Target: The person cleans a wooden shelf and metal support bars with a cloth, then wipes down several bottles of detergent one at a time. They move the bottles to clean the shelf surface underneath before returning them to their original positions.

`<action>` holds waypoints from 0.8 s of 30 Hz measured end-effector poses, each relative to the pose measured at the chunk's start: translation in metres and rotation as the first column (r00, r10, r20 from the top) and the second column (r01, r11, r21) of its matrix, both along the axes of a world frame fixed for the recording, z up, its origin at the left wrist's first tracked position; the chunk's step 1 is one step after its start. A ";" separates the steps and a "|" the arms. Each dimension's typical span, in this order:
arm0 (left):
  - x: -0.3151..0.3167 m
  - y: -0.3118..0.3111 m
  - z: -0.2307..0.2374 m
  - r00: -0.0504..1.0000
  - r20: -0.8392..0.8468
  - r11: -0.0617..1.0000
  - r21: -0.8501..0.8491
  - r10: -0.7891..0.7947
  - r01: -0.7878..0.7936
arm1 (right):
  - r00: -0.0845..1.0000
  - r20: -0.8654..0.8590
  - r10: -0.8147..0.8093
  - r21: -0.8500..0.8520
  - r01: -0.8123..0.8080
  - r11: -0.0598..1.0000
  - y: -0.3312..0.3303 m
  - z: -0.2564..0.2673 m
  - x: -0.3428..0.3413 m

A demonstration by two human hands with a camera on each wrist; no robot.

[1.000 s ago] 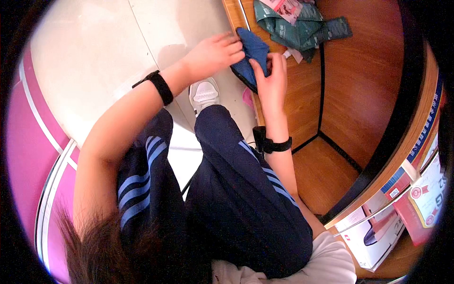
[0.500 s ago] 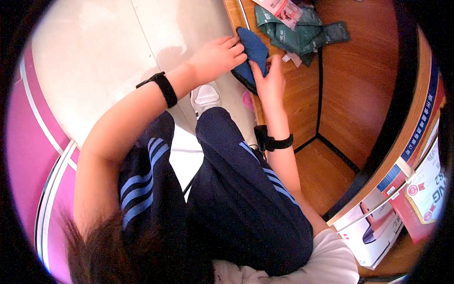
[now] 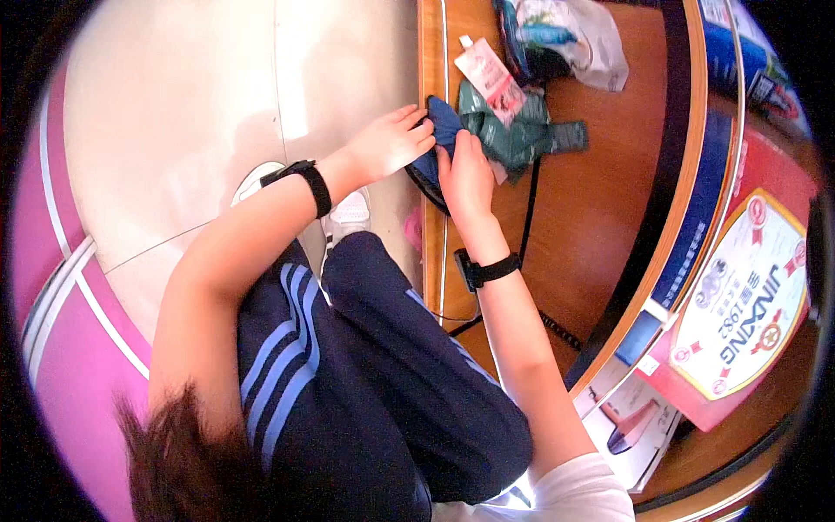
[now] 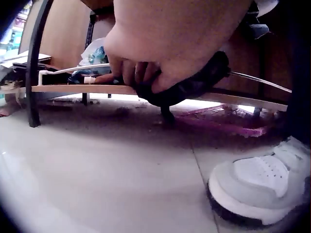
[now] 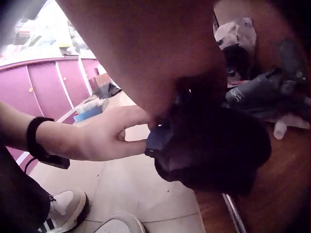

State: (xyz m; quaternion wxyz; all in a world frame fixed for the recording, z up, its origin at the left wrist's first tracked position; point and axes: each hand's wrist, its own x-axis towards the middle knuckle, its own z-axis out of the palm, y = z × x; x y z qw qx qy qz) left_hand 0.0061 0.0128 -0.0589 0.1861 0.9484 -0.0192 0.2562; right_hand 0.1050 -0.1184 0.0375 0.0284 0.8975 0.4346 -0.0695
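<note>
A blue cloth item (image 3: 444, 122) with a black edge lies across the front edge of a wooden shelf, over its metal rail. At its left side my left hand (image 3: 383, 148) pinches the cloth between thumb and fingers, as the right wrist view shows. My right hand (image 3: 470, 178) grips its right side over the shelf, thumb toward the cloth. In the right wrist view the cloth (image 5: 228, 150) looks dark and rounded, partly in shadow. Both hands cover much of it, and its exact kind does not show.
Green crumpled packets (image 3: 513, 130) and a pink-and-white pouch (image 3: 491, 83) lie on the shelf just beyond the right hand. Farther back is a clear plastic bag (image 3: 600, 43). A red box (image 3: 739, 296) stands at the right. A white shoe (image 4: 257, 179) is on the floor below.
The head view has shifted, bringing more of the shelf's far end and the red box into sight. Both hands stay at the blue cloth, which now shows less between them.
</note>
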 end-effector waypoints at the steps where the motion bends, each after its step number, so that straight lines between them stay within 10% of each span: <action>1: 0.002 0.007 -0.002 1.000 0.023 1.000 0.015 0.005 -0.006 | 1.000 0.005 0.025 0.000 -0.025 1.000 0.010 0.000 0.004; 14: 0.040 0.059 0.006 0.986 -0.163 0.995 0.099 0.021 -0.005 | 0.990 0.110 0.089 -0.282 -0.055 0.958 0.083 -0.016 0.053; 24: 0.076 0.106 0.008 0.926 -0.331 0.983 0.076 0.182 -0.167 | 0.992 0.079 0.102 -0.158 -0.088 0.984 0.145 -0.028 0.094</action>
